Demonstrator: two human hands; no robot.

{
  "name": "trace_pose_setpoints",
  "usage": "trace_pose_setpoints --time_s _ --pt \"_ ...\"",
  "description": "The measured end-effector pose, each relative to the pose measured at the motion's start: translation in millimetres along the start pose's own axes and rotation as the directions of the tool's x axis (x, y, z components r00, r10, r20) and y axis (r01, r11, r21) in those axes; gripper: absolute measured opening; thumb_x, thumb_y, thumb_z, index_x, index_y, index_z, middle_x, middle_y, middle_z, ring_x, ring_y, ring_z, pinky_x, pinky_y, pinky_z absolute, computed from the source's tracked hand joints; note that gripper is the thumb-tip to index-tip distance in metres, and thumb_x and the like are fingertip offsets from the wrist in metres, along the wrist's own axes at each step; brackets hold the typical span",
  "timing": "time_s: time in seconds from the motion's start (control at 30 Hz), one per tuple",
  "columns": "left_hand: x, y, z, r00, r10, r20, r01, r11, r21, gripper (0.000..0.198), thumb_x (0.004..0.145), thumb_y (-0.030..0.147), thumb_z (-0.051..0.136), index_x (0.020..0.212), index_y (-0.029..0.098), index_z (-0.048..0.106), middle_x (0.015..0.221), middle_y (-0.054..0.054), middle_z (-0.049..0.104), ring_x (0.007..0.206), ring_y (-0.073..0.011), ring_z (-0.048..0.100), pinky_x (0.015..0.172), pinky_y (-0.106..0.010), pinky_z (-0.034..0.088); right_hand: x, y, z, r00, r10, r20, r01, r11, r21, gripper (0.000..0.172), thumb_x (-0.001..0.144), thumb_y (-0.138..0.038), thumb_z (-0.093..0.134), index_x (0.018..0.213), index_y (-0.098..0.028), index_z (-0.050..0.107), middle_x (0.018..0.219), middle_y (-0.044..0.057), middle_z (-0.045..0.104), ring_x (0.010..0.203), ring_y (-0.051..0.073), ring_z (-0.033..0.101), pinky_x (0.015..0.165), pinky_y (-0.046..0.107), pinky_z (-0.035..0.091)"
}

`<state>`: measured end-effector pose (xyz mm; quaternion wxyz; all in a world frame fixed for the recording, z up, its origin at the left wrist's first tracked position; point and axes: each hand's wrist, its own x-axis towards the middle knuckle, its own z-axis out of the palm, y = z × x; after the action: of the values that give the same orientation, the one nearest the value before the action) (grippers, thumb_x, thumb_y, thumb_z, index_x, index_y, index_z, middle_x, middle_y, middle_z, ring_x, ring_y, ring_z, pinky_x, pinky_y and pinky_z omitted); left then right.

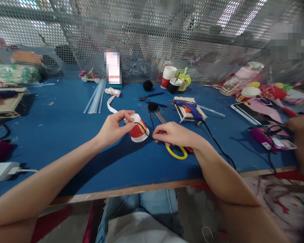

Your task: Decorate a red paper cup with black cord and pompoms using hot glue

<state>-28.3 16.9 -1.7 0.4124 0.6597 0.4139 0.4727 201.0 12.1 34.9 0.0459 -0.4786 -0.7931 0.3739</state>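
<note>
A red and white paper cup (136, 132) rests tilted on the table, wide rim down. My left hand (114, 128) grips it near its narrow end, thumb and fingers closed on it. Black yarn (143, 127) crosses the cup's red side and runs to my right hand (173, 133), whose fingers are pinched on the strand. Another length leads up to a small black yarn ball (153, 107) behind. Scissors lie partly hidden below my right hand, with a yellow handle loop (177, 157) showing.
Behind are a blue glue gun (190, 108) on a stick rack, pliers (152, 97), stacked cups (168, 76) and clear glue sticks (95, 98). A phone (248, 114) and purple box (267, 139) lie right, near another person's hand (302, 135). The wooden table edge (131, 191) is close.
</note>
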Motion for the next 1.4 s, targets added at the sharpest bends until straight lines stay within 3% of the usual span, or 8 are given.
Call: trace_pose_setpoints --time_s 0.2,0.5,0.7,0.8,0.97,1.2,1.3,1.4 --pt "-1 2 -1.8 1.000 -0.011 0.023 0.011 1.000 0.010 0.013 0.071 0.023 0.064 0.072 0.015 0.054 0.118 -0.015 0.060 0.113 -0.0263 0.056 0.093 -0.043 0.042 35 11 -6 0.873 -0.127 -0.471 -0.109 0.890 -0.442 0.023 0.085 -0.022 0.050 0.102 -0.013 0.063 0.102 0.012 0.063 0.089 0.021 0.060 0.078 0.032 0.044" --pt "-3 6 -1.6 0.998 0.007 0.064 -0.011 0.998 0.066 0.010 0.072 0.022 0.061 0.072 0.016 0.054 0.116 -0.015 0.061 0.114 -0.0263 0.055 0.095 -0.043 0.041 114 1 -24 0.883 -0.016 -0.469 -0.334 0.680 -0.653 0.045 0.083 -0.016 0.051 0.128 -0.010 0.048 0.124 0.024 0.051 0.115 0.035 0.049 0.087 0.041 0.043" --pt "-5 8 -1.8 0.994 0.043 0.100 -0.057 0.989 0.137 0.008 0.073 0.020 0.059 0.072 0.017 0.053 0.118 -0.013 0.060 0.114 -0.0247 0.055 0.097 -0.041 0.040 152 0 -33 0.925 0.118 -0.362 -0.335 0.703 -0.627 0.029 0.074 -0.013 0.064 0.102 -0.010 0.067 0.103 0.021 0.066 0.099 0.031 0.061 0.082 0.036 0.046" --pt "-5 7 -2.0 0.992 0.061 0.107 -0.075 0.988 0.133 0.007 0.074 0.020 0.059 0.073 0.017 0.053 0.117 -0.013 0.061 0.115 -0.0240 0.055 0.097 -0.040 0.040 158 -11 -44 0.901 0.114 -0.419 -0.362 0.728 -0.582 0.039 0.073 -0.013 0.065 0.111 -0.011 0.062 0.104 0.018 0.065 0.095 0.028 0.063 0.079 0.034 0.047" --pt "-5 6 -2.0 0.993 0.055 0.100 -0.068 0.989 0.134 0.007 0.074 0.020 0.059 0.073 0.017 0.053 0.117 -0.012 0.060 0.115 -0.0243 0.055 0.098 -0.041 0.039 155 -26 -55 0.750 -0.073 -0.657 -0.342 0.808 -0.480 0.043 0.089 -0.011 0.035 0.131 -0.006 0.040 0.126 0.023 0.051 0.112 0.028 0.053 0.085 0.036 0.043" --pt "-5 5 -1.2 0.993 0.066 0.102 -0.076 0.992 0.096 0.006 0.072 0.017 0.059 0.073 0.017 0.053 0.117 -0.012 0.060 0.114 -0.0238 0.056 0.098 -0.041 0.039 101 -18 -48 0.805 -0.208 -0.556 -0.127 0.855 -0.503 0.026 0.086 -0.020 0.043 0.094 -0.012 0.066 0.096 0.012 0.067 0.091 0.022 0.060 0.082 0.032 0.043" --pt "-5 4 -1.2 0.992 0.067 0.109 -0.076 0.994 0.077 0.007 0.072 0.017 0.060 0.073 0.017 0.053 0.117 -0.012 0.060 0.114 -0.0243 0.055 0.098 -0.041 0.040 61 -5 -58 0.745 -0.163 -0.647 -0.192 0.876 -0.442 0.023 0.084 -0.024 0.047 0.088 -0.014 0.068 0.085 0.009 0.069 0.081 0.021 0.062 0.076 0.031 0.044" --pt "-5 4 -1.5 0.991 0.068 0.114 -0.076 0.995 0.067 0.006 0.072 0.017 0.060 0.073 0.017 0.054 0.118 -0.013 0.060 0.114 -0.0246 0.055 0.098 -0.042 0.040 27 23 -74 0.623 -0.052 -0.780 -0.379 0.853 -0.360 0.022 0.082 -0.027 0.051 0.087 -0.014 0.068 0.084 0.011 0.069 0.080 0.023 0.063 0.075 0.034 0.045"
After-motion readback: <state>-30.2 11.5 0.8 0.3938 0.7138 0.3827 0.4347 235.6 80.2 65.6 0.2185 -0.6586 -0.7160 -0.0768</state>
